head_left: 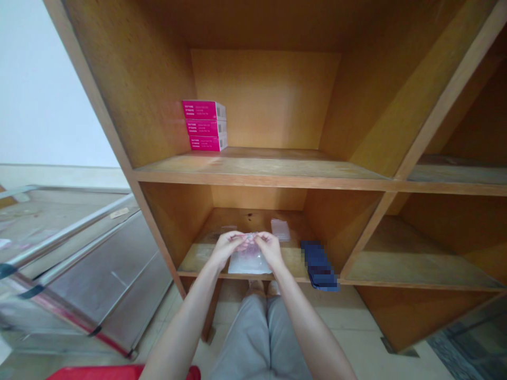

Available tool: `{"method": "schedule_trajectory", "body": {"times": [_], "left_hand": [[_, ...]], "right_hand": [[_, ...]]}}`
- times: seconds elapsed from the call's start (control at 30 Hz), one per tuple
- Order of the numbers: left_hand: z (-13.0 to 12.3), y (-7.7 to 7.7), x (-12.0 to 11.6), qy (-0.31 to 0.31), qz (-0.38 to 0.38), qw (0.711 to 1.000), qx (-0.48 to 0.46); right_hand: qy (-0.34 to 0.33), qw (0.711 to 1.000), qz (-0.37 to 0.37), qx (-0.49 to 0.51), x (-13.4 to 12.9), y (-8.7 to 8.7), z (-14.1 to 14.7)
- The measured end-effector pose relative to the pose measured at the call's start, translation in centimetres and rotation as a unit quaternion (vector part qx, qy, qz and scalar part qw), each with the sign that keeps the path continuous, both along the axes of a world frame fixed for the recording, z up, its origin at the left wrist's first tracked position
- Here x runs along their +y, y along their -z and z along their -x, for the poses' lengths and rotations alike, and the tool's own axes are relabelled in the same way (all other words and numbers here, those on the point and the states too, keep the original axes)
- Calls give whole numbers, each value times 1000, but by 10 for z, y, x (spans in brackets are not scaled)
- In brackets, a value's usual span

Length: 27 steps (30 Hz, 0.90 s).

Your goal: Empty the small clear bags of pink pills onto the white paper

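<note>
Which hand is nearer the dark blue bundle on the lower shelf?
Right. The right hand is left of the dark blue bundle, not touching it; the left hand is farther left, beyond the right hand.

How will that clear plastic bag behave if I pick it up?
Probably floppy: the clear plastic bag creases where the left hand and right hand pinch it. It likely feels light, and its glossy film could be slippery.

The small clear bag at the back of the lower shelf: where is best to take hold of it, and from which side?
Pinch the bag at its near edge, coming from the front and above. It lies flat and thin on the shelf, so only an edge offers a hold.
</note>
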<state>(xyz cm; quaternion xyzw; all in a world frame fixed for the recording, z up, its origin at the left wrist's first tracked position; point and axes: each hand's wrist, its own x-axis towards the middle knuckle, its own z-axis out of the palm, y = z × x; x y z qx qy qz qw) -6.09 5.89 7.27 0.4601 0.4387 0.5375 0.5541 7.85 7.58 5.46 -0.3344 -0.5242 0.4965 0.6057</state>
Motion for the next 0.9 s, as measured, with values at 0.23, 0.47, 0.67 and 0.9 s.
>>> {"method": "schedule_trajectory", "body": {"times": [0.23, 0.47, 0.67, 0.9], "left_hand": [[0, -1, 0, -7, -22, 1000, 16], [-2, 6, 3, -8, -31, 998, 45], [-5, 10, 6, -10, -49, 997, 62], [-4, 6, 2, 19, -56, 995, 78]], "right_hand": [[-19, 1000, -4, 14, -4, 1, 3], [-12, 999, -33, -25, -2, 4, 5], [-3, 998, -47, -50, -2, 3, 3], [-10, 998, -52, -37, 1, 7, 3]]}}
